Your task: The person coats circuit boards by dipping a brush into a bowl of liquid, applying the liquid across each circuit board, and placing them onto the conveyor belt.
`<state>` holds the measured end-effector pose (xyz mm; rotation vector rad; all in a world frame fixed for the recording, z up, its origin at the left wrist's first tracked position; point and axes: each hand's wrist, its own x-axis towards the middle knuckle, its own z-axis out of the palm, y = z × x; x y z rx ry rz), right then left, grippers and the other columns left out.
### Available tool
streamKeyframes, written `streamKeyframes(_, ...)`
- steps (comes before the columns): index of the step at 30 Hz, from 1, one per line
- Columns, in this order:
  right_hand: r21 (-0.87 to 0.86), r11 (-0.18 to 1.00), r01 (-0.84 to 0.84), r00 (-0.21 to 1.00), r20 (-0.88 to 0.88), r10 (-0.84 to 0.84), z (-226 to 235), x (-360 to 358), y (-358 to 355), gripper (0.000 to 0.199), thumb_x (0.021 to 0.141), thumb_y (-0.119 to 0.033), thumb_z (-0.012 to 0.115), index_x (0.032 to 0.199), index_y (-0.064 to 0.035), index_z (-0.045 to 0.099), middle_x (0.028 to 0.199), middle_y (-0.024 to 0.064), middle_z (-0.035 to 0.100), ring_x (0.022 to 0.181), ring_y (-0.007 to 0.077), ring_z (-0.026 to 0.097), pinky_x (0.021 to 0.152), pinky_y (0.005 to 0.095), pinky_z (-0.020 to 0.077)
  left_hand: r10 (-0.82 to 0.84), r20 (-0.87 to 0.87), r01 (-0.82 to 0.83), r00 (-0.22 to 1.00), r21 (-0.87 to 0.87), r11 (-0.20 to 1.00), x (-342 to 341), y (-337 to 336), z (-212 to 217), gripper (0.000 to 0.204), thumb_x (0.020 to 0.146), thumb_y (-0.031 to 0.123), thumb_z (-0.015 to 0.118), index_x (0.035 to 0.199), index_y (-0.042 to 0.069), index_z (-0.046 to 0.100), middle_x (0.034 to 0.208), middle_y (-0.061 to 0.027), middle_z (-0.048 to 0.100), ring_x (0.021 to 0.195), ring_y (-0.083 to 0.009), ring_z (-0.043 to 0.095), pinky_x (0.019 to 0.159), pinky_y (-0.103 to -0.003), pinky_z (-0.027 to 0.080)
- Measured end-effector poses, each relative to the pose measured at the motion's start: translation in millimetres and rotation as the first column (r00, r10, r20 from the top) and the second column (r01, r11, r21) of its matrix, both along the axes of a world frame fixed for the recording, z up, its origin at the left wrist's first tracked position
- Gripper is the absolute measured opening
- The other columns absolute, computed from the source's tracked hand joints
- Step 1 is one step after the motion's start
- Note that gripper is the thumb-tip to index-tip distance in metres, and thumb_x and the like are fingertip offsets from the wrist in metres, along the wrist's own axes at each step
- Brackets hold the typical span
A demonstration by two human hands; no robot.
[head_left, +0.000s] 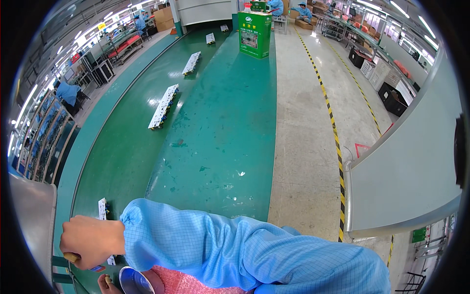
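Observation:
My right arm, in a blue checked sleeve, reaches across from the lower right to the left. Its right hand (93,242) is closed above the green conveyor belt, a yellowish cover on one fingertip. Whatever it grips is hidden. Beneath it, a white circuit board panel (102,209) is partly covered by the hand. A small red and blue piece (98,268) shows just below the fist. Of my left hand (108,285), only a little enters at the bottom edge, one fingertip covered in yellow. Beside it stands a round metal cup (128,279), bluish inside.
Pink bubble wrap (186,283) lies under my sleeve. Further board panels (163,107) sit along the green belt (122,142). A green carton (254,36) stands at its far end. A grey metal panel (406,161) rises on the right; people in blue work farther off.

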<state>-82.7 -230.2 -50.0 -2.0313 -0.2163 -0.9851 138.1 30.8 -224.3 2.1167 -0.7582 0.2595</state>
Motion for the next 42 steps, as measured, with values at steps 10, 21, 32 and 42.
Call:
streamKeyframes(10,-0.006,1.0,0.006,1.0,0.022,-0.006,-1,2,2,0.009,0.056,-0.014,0.061,0.057,-0.0048,0.06,0.054,0.0123,0.055,0.054,0.0349,0.054,0.049,0.0412,0.0412,-0.008,-0.06,0.007,0.998,-0.016,1.0,4,0,-3,0.019,0.082,0.007,0.064,0.095,-0.007,0.067,0.091,-0.0188,0.067,0.083,-0.028,0.062,0.079,-0.037,0.049)
streamKeyframes(21,-0.034,0.999,-0.013,1.0,0.015,0.014,-7,9,7,0.012,0.057,-0.016,0.062,0.057,-0.0043,0.059,0.055,0.0136,0.055,0.055,0.0359,0.054,0.051,0.0426,0.0417,-0.033,-0.124,0.032,0.992,-0.012,0.999,-8,-5,5,0.022,0.083,0.007,0.062,0.097,-0.009,0.065,0.095,-0.0212,0.066,0.086,-0.0291,0.061,0.082,-0.038,0.049)
streamKeyframes(32,-0.052,0.999,-0.015,0.999,0.033,0.017,-10,13,8,0.012,0.056,-0.015,0.061,0.056,-0.0042,0.057,0.054,0.0137,0.054,0.054,0.0362,0.052,0.05,0.043,0.0404,-0.016,-0.138,0.019,0.99,0.015,1.0,-9,-7,5,0.023,0.083,0.007,0.06,0.099,-0.009,0.064,0.099,-0.0215,0.066,0.09,-0.0299,0.06,0.084,-0.039,0.047)
streamKeyframes(42,-0.047,0.999,-0.013,1.0,0.023,0.014,-14,17,12,0.012,0.056,-0.015,0.062,0.056,-0.0041,0.057,0.055,0.0137,0.054,0.055,0.0361,0.053,0.05,0.0434,0.0406,-0.073,-0.131,0.072,0.989,-0.019,0.997,0,-2,-2,0.022,0.082,0.006,0.059,0.099,-0.008,0.064,0.099,-0.0208,0.066,0.09,-0.0295,0.06,0.083,-0.038,0.047)
